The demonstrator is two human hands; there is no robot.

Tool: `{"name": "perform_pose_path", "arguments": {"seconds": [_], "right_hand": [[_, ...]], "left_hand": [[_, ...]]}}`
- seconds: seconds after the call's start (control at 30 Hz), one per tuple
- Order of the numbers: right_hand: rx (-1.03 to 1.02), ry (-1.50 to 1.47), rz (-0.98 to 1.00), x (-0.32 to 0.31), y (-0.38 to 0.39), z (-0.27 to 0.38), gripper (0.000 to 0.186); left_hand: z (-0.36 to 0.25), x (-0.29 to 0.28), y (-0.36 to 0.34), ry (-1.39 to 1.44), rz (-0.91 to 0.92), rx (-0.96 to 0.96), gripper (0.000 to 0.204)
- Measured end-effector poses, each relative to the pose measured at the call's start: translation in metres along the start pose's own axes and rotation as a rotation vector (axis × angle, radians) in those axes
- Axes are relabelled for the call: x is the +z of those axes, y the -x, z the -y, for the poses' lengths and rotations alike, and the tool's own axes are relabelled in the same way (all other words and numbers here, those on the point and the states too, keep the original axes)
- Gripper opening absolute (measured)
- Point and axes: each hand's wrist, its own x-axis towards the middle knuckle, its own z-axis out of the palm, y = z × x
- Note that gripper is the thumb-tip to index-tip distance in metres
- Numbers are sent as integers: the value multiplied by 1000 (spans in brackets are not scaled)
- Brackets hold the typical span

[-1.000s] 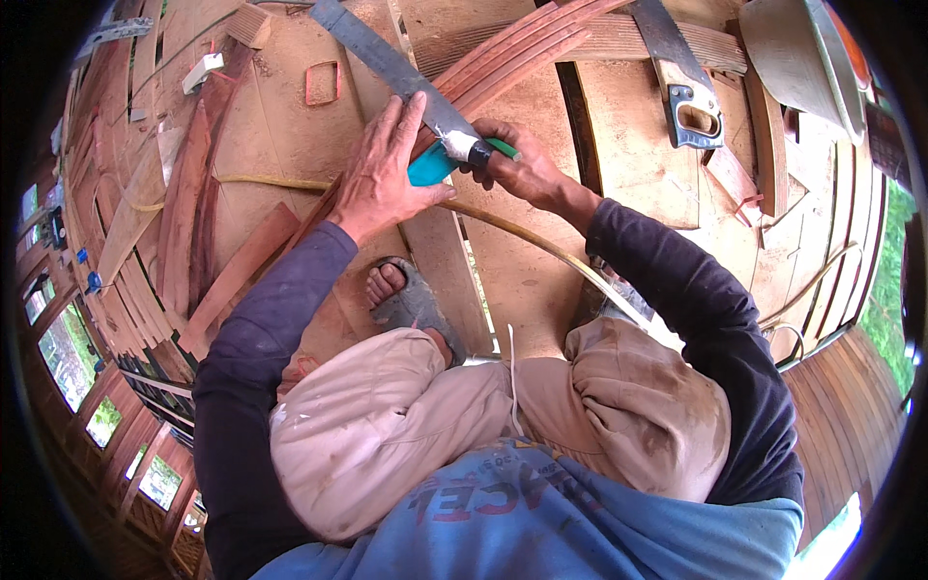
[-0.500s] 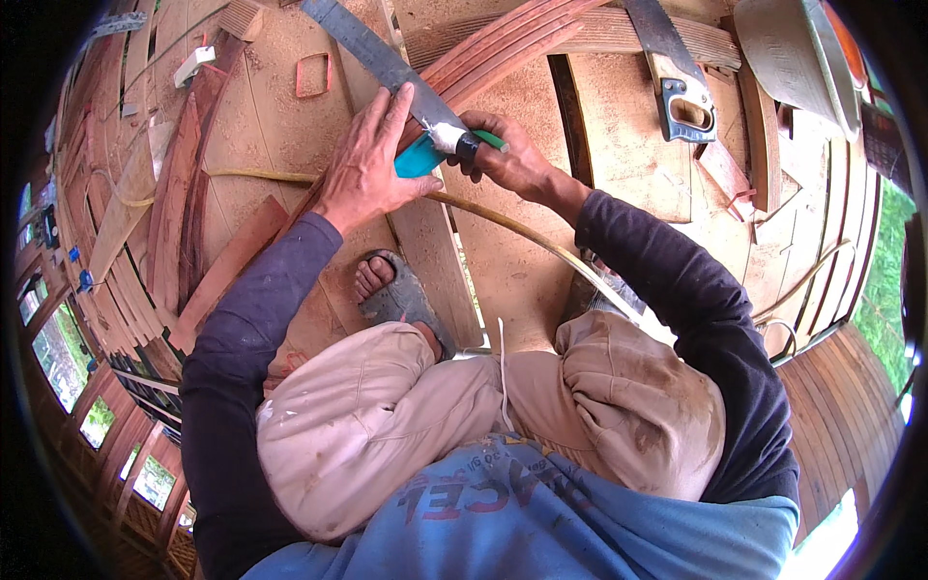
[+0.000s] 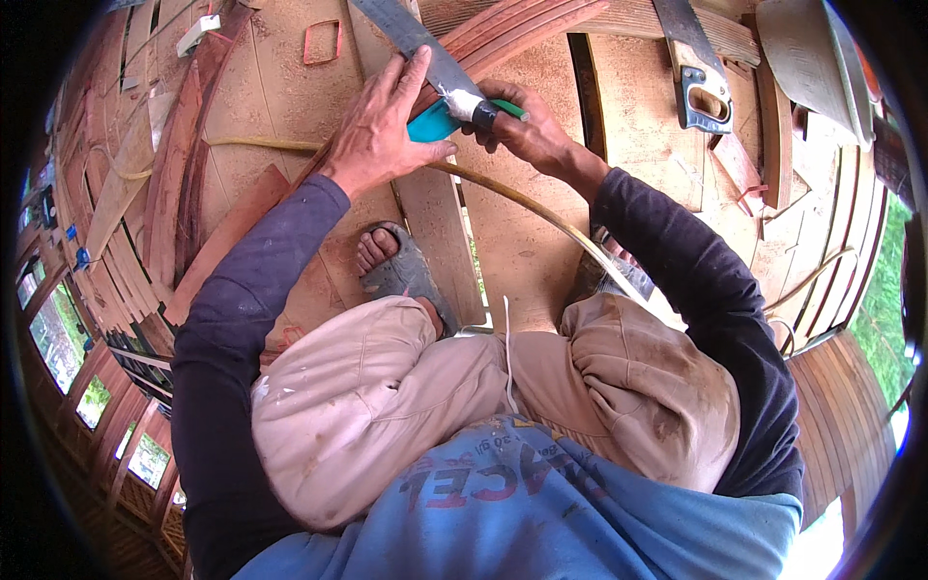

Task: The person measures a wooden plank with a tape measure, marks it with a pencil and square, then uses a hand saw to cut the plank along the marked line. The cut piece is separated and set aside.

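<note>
You see a grey metal square (image 3: 418,41) with a teal block (image 3: 432,123) beneath, reddish-brown planks (image 3: 503,39), a saw (image 3: 698,72) with a blue-grey handle, and your dark navy sleeves (image 3: 696,290).

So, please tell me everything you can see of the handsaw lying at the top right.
The handsaw lies flat on the sawdust-covered wooden floor, apart from both hands. Its grey metal blade runs up toward the picture's top edge, where it is cut off. The grey-blue handle, with a closed grip opening, points toward the person. Small reddish wood offcuts lie just below the handle. Nothing holds it.
</note>
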Motion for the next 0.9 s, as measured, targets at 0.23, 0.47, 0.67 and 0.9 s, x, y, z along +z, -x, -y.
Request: {"name": "perform_pose_path", "arguments": {"seconds": [0.23,0.47,0.67,0.9], "right_hand": [[28,115,7,-1,-2,5,29],[26,122,7,-2,-1,9,32],[0,137,-70,-26,11,7,42],[-530,822,-347,-44,15,40,36]], "left_hand": [[2,2,1,-16,-12,19,122],[2,2,0,-29,-19,28,120],[-1,6,-3,-49,-38,19,118],[1,6,3,-89,-84,16,118]]}}
